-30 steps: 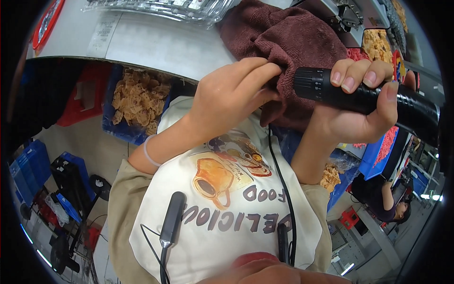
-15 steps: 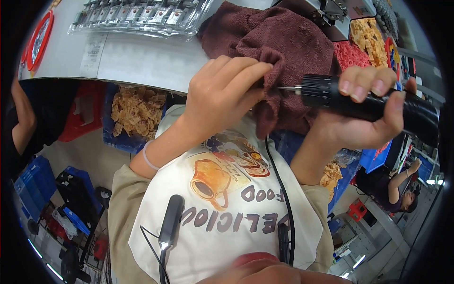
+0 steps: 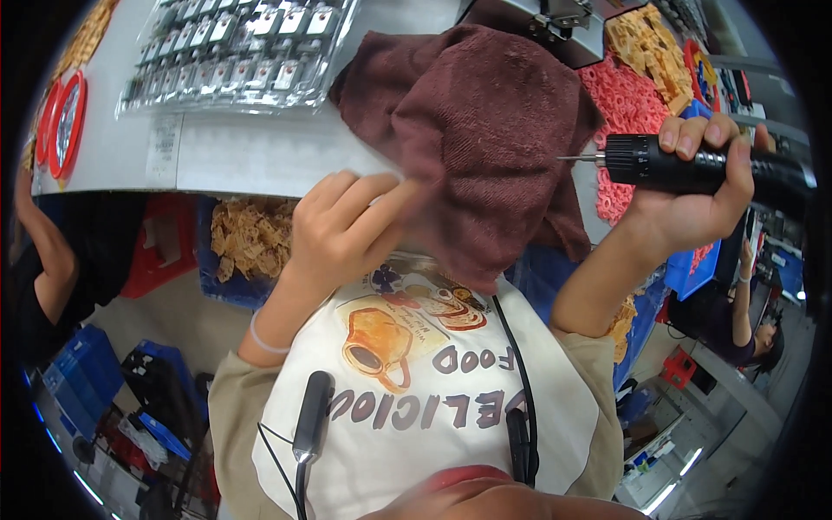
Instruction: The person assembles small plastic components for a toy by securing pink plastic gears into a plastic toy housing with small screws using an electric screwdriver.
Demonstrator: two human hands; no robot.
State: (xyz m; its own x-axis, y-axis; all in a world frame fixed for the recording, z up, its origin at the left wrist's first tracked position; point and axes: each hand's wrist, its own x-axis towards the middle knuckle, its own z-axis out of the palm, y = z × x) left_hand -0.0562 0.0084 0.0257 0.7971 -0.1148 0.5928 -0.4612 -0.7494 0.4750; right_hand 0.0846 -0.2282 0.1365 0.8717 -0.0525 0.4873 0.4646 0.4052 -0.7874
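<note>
A dark maroon cloth (image 3: 494, 130) lies bunched over the front edge of the white table. My left hand (image 3: 342, 221) is at the cloth's left side with fingers curled and thumb pinching its edge; the fingertips are blurred. My right hand (image 3: 693, 178) is wrapped around a black electric screwdriver (image 3: 663, 160), held level with its bit pointing left. The thin metal bit (image 3: 579, 159) shows in front of the cloth's right part; whether it touches the cloth I cannot tell.
A clear plastic tray (image 3: 234, 61) of small metal parts stands at the back left. A metal fixture (image 3: 555, 26) is behind the cloth. Pink rings (image 3: 620, 113) and tan pieces (image 3: 650, 52) are piled at the right. Below the table edge sits a blue bin (image 3: 225, 282) with tan pieces.
The bit has come out of the cloth's fold as my right hand moved right. My left hand has moved left and down, and the cloth is more spread out. The whole view has shifted.
</note>
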